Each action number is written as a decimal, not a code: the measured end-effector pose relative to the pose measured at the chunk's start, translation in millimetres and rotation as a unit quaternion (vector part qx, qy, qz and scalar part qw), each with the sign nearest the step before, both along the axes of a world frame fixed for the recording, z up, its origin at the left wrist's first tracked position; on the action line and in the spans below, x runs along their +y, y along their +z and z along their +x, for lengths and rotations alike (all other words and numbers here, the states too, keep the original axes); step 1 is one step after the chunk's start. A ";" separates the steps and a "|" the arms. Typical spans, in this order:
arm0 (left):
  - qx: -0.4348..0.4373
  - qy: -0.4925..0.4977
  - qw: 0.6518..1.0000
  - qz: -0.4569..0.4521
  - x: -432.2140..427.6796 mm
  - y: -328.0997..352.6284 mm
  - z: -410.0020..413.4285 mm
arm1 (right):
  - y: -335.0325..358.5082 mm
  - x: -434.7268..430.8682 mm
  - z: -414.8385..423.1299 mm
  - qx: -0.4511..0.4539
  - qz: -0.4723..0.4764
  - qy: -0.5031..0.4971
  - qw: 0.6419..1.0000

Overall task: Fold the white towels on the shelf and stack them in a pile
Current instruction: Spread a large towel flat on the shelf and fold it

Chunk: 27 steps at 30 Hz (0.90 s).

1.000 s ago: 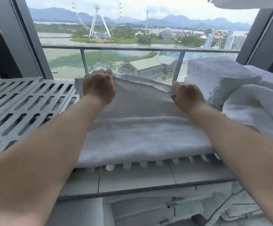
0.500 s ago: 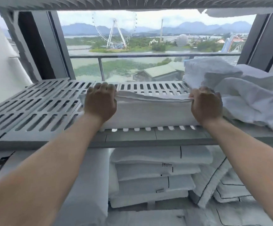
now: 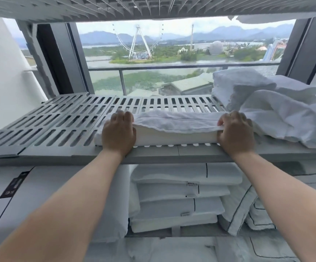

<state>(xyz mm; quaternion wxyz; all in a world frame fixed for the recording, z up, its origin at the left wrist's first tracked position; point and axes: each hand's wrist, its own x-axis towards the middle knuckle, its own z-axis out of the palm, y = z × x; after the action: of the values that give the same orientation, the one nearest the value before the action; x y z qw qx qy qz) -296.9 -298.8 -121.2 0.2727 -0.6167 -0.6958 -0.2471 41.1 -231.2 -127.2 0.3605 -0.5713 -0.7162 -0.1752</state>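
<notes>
A folded white towel (image 3: 174, 129) lies along the front edge of the grey slatted shelf (image 3: 62, 121). My left hand (image 3: 118, 134) grips its left end, fingers curled over the top layer. My right hand (image 3: 235, 134) grips its right end, pinching the upper layer. To the right on the same shelf sits a loose heap of unfolded white towels (image 3: 278, 108), touching the folded towel's right end.
Below the shelf, a stack of folded white linens (image 3: 181, 195) fills the lower level, with more bedding beside it. Another slatted shelf (image 3: 153, 6) hangs close overhead. A window with a railing stands behind the shelf. The shelf's left half is bare slats.
The far half of the towel came forward over the near half, so the towel is now a narrow folded strip. My view dropped lower and both hands stay on its ends.
</notes>
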 end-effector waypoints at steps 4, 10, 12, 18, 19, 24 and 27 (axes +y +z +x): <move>0.012 -0.023 1.000 0.008 -5.1 -0.1 -1.1 | -3.8 0.7 1.7 -0.002 -0.008 -0.016 1.000; -0.043 0.007 0.998 -0.042 -5.5 1.7 -0.4 | -2.7 2.6 0.7 -0.010 -0.077 -0.030 0.996; -0.085 0.012 0.996 -0.033 -4.6 6.6 -1.4 | -2.1 1.2 1.8 0.014 -0.061 -0.028 0.998; -0.129 -0.038 0.991 0.015 11.1 35.1 7.0 | 11.9 -9.8 -18.7 0.088 0.030 0.035 0.995; -0.141 -0.045 0.989 0.012 18.4 38.5 8.7 | 18.6 -9.1 -28.4 0.095 0.031 0.062 0.993; -0.190 -0.113 0.964 -0.144 63.3 46.5 10.7 | 50.0 6.3 -93.1 0.090 -0.028 0.184 0.978; -0.199 -0.167 0.929 -0.264 80.1 36.3 13.6 | 45.7 30.1 -128.3 0.021 -0.171 0.205 0.963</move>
<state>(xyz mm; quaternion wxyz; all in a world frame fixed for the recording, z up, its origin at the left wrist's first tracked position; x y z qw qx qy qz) -283.2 -218.7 -84.9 -0.0893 -0.7122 -0.6625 -0.2142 -87.3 -201.1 -81.5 0.3005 -0.4683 -0.8299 0.0392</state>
